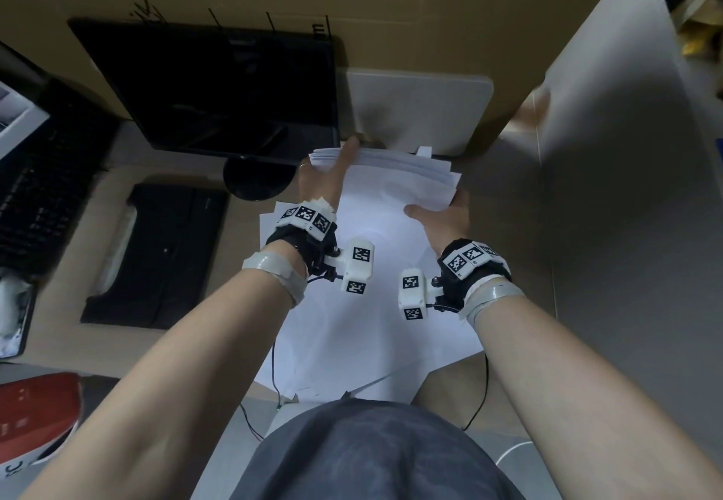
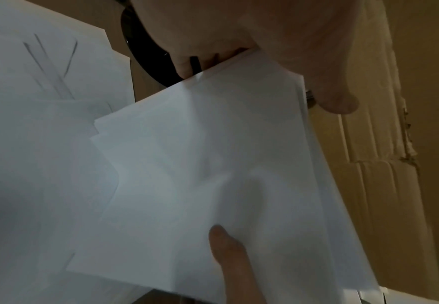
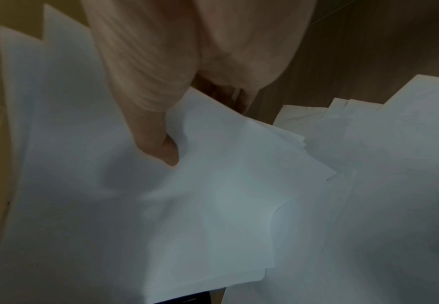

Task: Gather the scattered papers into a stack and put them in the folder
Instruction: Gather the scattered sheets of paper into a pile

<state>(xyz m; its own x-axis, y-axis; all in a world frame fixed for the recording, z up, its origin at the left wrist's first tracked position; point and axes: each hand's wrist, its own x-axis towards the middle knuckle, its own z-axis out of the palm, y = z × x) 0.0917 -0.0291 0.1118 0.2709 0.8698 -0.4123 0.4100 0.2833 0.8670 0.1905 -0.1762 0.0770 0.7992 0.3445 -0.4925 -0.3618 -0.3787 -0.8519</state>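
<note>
Head view has us holding a sheaf of papers (image 1: 391, 182) at twelve o'clock from our body, raised above the loose sheets (image 1: 352, 335) lying fanned on the brown desk (image 1: 508, 225). Our left hand (image 1: 324, 178) grips the sheaf's nine o'clock edge, thumb on top and fingers curled beneath; our right hand (image 1: 444, 216) pinches the three o'clock corner, thumb flat on the top sheet. The left wrist view shows that thumb (image 2: 338, 102) over the edge and the sheets' corners out of line.

We judge the paper light, thin and limp: it bows between our hands and will slide sheet on sheet, so edges can splay or crease. The best hold is on opposite long edges, squeezing through the whole thickness, then tapping an edge on the desk to square it.

The sheets are plain white, matte, rectangular. A pale, smooth, round-cornered panel (image 1: 418, 108) stands at one o'clock beyond the sheaf; we take it for the folder, but cannot be sure. A black monitor (image 1: 211, 85) is at eleven o'clock, a black pouch (image 1: 156, 257) at nine.
</note>
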